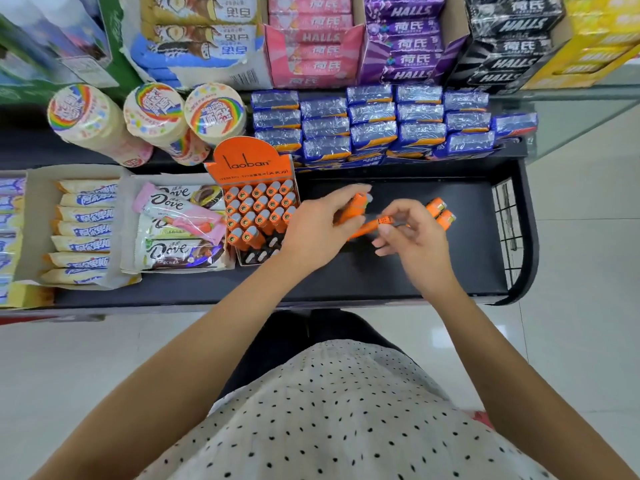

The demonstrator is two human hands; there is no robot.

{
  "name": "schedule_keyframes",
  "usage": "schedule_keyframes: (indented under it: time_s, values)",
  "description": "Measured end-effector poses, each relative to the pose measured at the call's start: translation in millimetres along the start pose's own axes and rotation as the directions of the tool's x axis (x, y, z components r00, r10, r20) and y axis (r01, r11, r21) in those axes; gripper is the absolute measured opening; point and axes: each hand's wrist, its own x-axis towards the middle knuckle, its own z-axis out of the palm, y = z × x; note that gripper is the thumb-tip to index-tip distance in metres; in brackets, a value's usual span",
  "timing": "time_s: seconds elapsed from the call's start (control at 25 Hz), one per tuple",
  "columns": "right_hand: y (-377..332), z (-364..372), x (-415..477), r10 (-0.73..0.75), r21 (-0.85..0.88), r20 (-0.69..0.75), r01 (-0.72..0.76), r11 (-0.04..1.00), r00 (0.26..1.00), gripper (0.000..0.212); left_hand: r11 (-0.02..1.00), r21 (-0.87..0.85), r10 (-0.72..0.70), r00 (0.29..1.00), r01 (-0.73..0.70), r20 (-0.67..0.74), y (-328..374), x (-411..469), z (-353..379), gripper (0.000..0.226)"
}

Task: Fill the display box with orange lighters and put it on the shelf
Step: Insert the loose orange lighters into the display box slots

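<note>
Left hand [317, 226] – grips orange plastic lighters [356, 206] | right hand [412, 233] – pinches another orange lighter [375, 225] | orange cardboard display box [258, 206] – mostly filled, on black shelf tray [398, 271] | two loose lighters [441, 213] beside right hand

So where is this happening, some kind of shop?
Most likely a small shop's counter shelf: boxes of Halls sweets, Dove chocolate bars and a display box of orange lighters all stand out for sale.

Head view, looking steeply down, close
</note>
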Motion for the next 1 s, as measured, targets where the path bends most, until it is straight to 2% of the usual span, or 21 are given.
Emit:
schedule_keyframes:
  time_s: [0.16,0.32,0.44,0.56,0.64,0.8,1.0]
  values:
    - [-20,17,-3,-0.093,0.099,0.109,0.083,0.992,0.99,0.02,0.993,-0.115,0.005,0.988,-0.023,-0.155,7,-46,-13,0.029]
    - [-31,43,-7,-0.16,0.036,0.172,0.156,0.987,0.972,0.023,0.992,-0.123,-0.067,0.935,0.024,-0.349,-12,-80,-31,0.02]
    - [-31,64,-7,-0.243,-0.116,0.184,0.267,0.957,0.952,0.022,1.0,0.028,0.009,0.876,0.005,-0.481,-26,-90,-39,0.024]
    - [-26,79,-4,-0.289,-0.224,0.223,0.338,0.914,0.931,0.019,0.962,0.261,0.087,0.807,0.085,-0.584,-40,-90,-39,0.023]
    - [-21,87,-1,-0.311,-0.266,0.255,0.375,0.888,0.916,0.017,0.927,0.358,0.143,0.782,0.109,-0.607,-48,-88,-38,0.021]
    - [-6,96,1,-0.327,-0.377,0.267,0.41,0.83,0.907,0.019,0.89,0.453,0.271,0.736,0.055,-0.621,-54,-82,-38,0.013]
    - [5,102,-4,-0.366,-0.397,0.222,0.426,0.813,0.904,0.023,0.879,0.476,0.292,0.759,0.026,-0.581,-64,-74,-36,0.017]
